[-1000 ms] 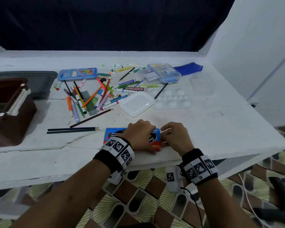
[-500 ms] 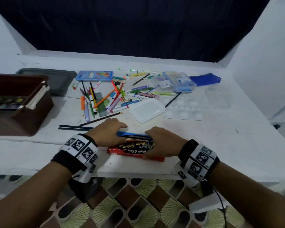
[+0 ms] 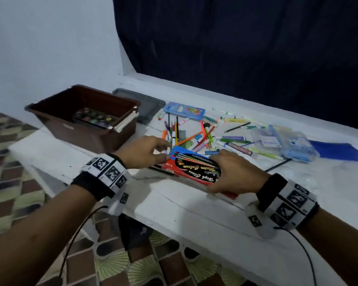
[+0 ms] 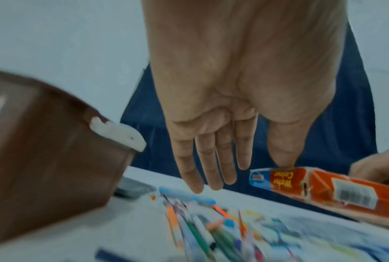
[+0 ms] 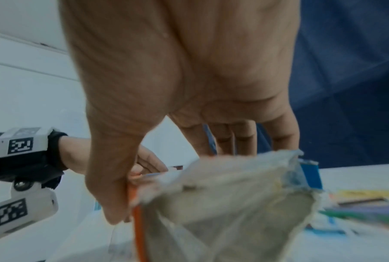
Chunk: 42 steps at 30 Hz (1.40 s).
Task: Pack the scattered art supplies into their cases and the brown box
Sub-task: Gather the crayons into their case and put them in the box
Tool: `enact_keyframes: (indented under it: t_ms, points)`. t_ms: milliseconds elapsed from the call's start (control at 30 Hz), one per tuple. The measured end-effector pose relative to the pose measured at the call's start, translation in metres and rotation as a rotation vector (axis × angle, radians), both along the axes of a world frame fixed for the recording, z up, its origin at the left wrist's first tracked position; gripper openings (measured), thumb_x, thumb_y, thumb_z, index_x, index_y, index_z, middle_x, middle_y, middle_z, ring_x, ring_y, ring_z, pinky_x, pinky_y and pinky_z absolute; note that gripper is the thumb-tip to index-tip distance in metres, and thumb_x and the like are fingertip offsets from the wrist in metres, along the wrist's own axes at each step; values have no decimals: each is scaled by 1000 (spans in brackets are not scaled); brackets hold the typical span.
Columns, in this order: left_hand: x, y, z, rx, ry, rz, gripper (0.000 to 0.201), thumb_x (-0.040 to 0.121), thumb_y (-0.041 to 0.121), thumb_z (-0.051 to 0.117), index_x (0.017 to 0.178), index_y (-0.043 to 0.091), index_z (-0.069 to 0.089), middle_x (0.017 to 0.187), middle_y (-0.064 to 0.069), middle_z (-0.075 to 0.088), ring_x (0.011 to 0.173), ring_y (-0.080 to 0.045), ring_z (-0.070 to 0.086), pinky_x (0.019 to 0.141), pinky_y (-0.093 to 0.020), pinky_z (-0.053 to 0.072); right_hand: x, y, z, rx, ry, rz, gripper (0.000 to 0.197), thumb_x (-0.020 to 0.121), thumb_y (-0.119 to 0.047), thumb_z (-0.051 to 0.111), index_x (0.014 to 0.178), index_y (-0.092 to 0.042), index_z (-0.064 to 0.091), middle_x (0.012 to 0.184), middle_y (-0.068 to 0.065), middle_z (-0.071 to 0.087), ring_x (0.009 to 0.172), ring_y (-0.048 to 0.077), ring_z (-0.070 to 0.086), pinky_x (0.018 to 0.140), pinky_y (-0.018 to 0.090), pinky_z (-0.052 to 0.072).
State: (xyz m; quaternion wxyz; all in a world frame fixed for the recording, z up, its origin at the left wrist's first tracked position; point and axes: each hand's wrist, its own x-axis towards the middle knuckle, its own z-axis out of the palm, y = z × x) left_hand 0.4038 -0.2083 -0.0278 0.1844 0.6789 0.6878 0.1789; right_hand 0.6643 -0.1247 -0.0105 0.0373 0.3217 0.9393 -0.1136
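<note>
Sitting far left on the white table (image 3: 194,205): open brown plastic box (image 3: 85,129), paint palette (image 3: 93,118) inside. Left hand (image 3: 142,152) just right of it, fingers straight and spread, thumb tip touching the end of the red-and-blue cardboard water-colour pencil case (image 3: 192,171). Right hand (image 3: 236,173) clamps the case's other end, thumb and fingers curled round it, holding it tilted above the table edge. Loose markers and pencils (image 3: 194,137) behind, clear plastic cases (image 3: 287,142) far right
</note>
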Motion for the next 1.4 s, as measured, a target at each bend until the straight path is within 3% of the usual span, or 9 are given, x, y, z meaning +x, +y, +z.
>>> enact_keyframes:
  t_ms: [100, 200, 367, 633, 733, 967, 1100, 1300, 1400]
  points:
    - [-36, -11, 36, 75, -52, 130, 40, 90, 30, 67, 128, 15, 62, 116, 1, 68, 103, -11, 64, 93, -31, 51, -39, 10, 31, 41, 39, 44, 50, 66, -55, 73, 102, -26, 55, 91, -6, 49, 84, 11, 48, 61, 25, 39]
    - [-87, -25, 61, 131, -43, 219, 28, 90, 25, 68, 117, 21, 67, 100, 7, 71, 87, -8, 67, 83, -28, 55, -90, 14, 60, 79, 76, 53, 46, 63, -57, 73, 93, -27, 57, 87, -6, 51, 80, 12, 51, 62, 31, 43]
    - [-188, -51, 81, 148, 116, 343, 36, 89, 24, 68, 124, 16, 65, 117, 3, 67, 107, -13, 60, 90, -20, 39, -200, 13, 98, 103, 89, 93, 40, 64, -51, 78, 87, -23, 62, 80, -4, 58, 72, 12, 58, 57, 29, 45]
    - [-333, -63, 67, 64, 210, 454, 35, 90, 27, 65, 124, 17, 65, 125, -5, 64, 114, -24, 57, 91, -25, 37, -392, 15, 96, 128, -86, 119, 38, 67, -41, 84, 79, -26, 52, 77, -7, 57, 70, 13, 57, 63, 30, 52]
    - [-361, -57, 57, 16, 204, 438, 36, 90, 29, 64, 125, 19, 64, 124, -9, 63, 113, -26, 56, 89, -28, 40, -440, 13, 81, 123, -163, 126, 44, 69, -40, 84, 89, -24, 48, 75, -9, 49, 72, 14, 52, 56, 24, 39]
    - [-401, -41, 41, -36, 131, 433, 64, 83, 26, 72, 141, 13, 48, 138, -9, 54, 125, -26, 51, 101, -31, 41, -497, 22, 41, 202, -445, 99, 57, 66, -64, 79, 73, -12, 57, 70, 3, 59, 62, 20, 53, 58, 28, 43]
    - [-410, -40, 34, -45, 115, 445, 60, 81, 18, 74, 137, 11, 52, 133, -12, 57, 121, -26, 55, 92, -29, 44, -512, 21, 38, 197, -470, 133, 52, 70, -55, 80, 97, -12, 70, 89, 4, 69, 80, 24, 62, 65, 29, 46]
    - [-413, -40, 28, -51, 92, 421, 42, 79, 12, 69, 121, 13, 65, 114, -12, 64, 94, -24, 63, 70, -27, 48, -536, 12, 30, 211, -479, 202, 65, 71, -53, 80, 119, -13, 65, 110, 9, 68, 97, 26, 64, 81, 35, 54]
    - [-417, -40, 24, -47, 74, 402, 43, 78, 16, 71, 121, 15, 65, 114, -10, 63, 90, -21, 61, 69, -28, 47, -542, 6, 23, 274, -529, 233, 55, 74, -40, 82, 115, -9, 62, 110, 12, 67, 86, 25, 60, 70, 31, 47]
